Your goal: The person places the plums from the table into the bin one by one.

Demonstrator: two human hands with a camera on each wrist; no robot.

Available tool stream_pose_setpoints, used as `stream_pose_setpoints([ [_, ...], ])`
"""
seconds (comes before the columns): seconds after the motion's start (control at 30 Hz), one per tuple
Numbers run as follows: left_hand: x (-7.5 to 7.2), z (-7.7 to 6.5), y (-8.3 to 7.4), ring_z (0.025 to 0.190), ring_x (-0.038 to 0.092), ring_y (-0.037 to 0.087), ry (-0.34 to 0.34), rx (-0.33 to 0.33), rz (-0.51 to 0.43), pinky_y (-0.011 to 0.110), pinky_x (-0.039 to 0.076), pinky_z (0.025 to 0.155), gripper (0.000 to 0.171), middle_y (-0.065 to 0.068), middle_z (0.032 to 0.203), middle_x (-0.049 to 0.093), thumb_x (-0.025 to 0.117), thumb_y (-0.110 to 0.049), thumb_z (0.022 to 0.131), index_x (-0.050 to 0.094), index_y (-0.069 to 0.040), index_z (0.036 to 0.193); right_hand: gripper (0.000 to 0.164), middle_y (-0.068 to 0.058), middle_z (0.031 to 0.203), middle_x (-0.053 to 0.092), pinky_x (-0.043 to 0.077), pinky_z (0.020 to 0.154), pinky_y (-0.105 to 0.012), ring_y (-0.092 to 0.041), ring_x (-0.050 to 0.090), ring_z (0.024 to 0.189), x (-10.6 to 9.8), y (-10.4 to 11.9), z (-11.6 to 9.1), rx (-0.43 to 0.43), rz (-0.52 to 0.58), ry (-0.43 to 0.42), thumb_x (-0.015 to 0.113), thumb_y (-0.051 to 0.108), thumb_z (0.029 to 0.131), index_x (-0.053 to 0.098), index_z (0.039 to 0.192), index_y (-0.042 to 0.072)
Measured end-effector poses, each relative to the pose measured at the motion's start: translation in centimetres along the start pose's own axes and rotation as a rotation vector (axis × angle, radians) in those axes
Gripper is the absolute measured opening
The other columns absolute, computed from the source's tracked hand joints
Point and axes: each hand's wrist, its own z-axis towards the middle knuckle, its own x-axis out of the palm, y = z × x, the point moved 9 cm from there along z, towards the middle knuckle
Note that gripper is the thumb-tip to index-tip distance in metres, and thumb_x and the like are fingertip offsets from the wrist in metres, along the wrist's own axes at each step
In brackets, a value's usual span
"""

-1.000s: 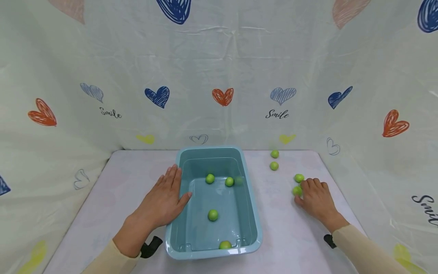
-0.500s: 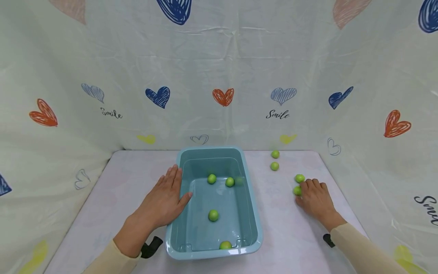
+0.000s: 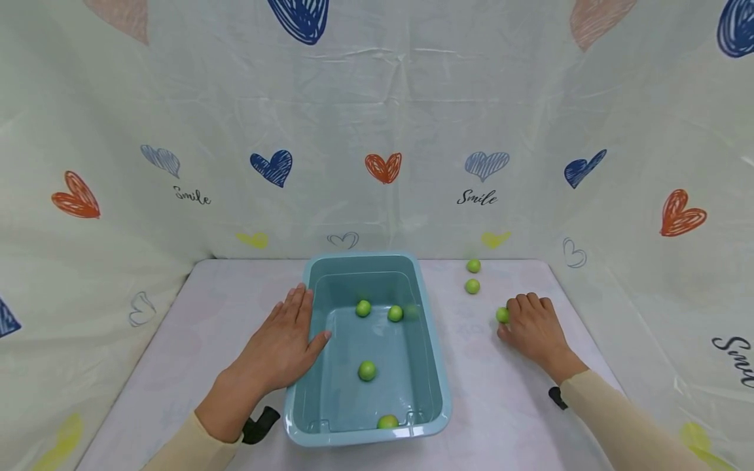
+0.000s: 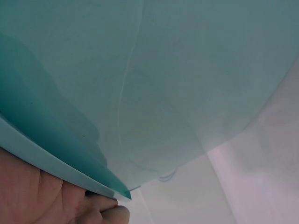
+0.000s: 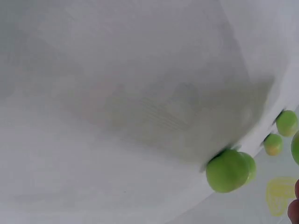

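My left hand (image 3: 283, 350) lies with straight fingers along the left rim of a light blue plastic tub (image 3: 366, 438). In the left wrist view, the palm (image 4: 37, 193) shows below the tub's outer wall (image 4: 154, 88). Several small round green fruits, one a green fruit (image 3: 367, 371) near the middle, lie inside. To the tub's right, my right hand (image 3: 535, 330) pinches a green fruit (image 3: 502, 315) between thumb and fingers. That held fruit (image 5: 296, 148) is cut off at the right wrist view's edge. Lower there, two green fruits (image 5: 227, 171) overlap on the table, hidden under the hand in the head view.
Two more green fruits stand near the table's back edge, the nearer green fruit (image 3: 472, 286) just ahead of the other (image 3: 474, 265). A white table (image 3: 471, 405) carries everything. A white curtain (image 3: 330, 111) printed with hearts surrounds its back and sides.
My right hand has moved slightly up and left, carrying the pinched green fruit. The other fruit beside it is now covered by the hand. My left hand and the tub have stayed put.
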Motion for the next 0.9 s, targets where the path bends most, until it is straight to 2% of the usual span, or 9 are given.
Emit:
stream_pose_setpoints([
  [0.3,0.0,0.1,0.1,0.158,0.025,0.049,0.000,-0.004,0.000,0.065,0.028,0.125,0.082,0.033,0.169,0.023,0.056,-0.040,0.108,0.023,0.013,0.161,0.042,-0.012,0.083,0.052,0.044,0.079,-0.050,-0.034,0.050,0.085,-0.8,0.6,1.2,-0.019,-0.001,-0.026,0.081,0.031,0.082,0.057,0.095,-0.002],
  [0.5,-0.1,0.2,-0.1,0.157,0.027,0.049,-0.007,-0.005,0.015,0.066,0.029,0.124,0.082,0.034,0.168,0.025,0.057,-0.040,0.107,0.025,0.013,0.161,0.042,-0.011,0.081,0.050,0.042,0.077,-0.048,-0.033,0.048,0.082,-1.8,1.1,1.8,-0.042,0.010,-0.088,0.081,0.030,0.080,0.057,0.095,-0.001],
  [0.7,-0.2,0.1,-0.2,0.156,0.029,0.050,-0.004,-0.005,0.049,0.066,0.029,0.124,0.082,0.034,0.168,0.027,0.057,-0.041,0.107,0.027,0.013,0.160,0.039,-0.011,0.081,0.052,0.041,0.075,-0.046,-0.032,0.049,0.081,-4.1,2.7,3.6,-0.074,0.043,-0.152,0.077,0.031,0.080,0.058,0.093,0.000],
  [0.9,-0.1,0.1,-0.1,0.157,0.027,0.048,0.002,-0.008,0.064,0.065,0.028,0.125,0.082,0.034,0.168,0.026,0.056,-0.042,0.107,0.027,0.013,0.161,0.037,-0.013,0.084,0.055,0.041,0.075,-0.045,-0.033,0.049,0.082,-7.5,5.0,5.9,-0.132,0.073,-0.224,0.074,0.032,0.082,0.057,0.094,0.001],
])
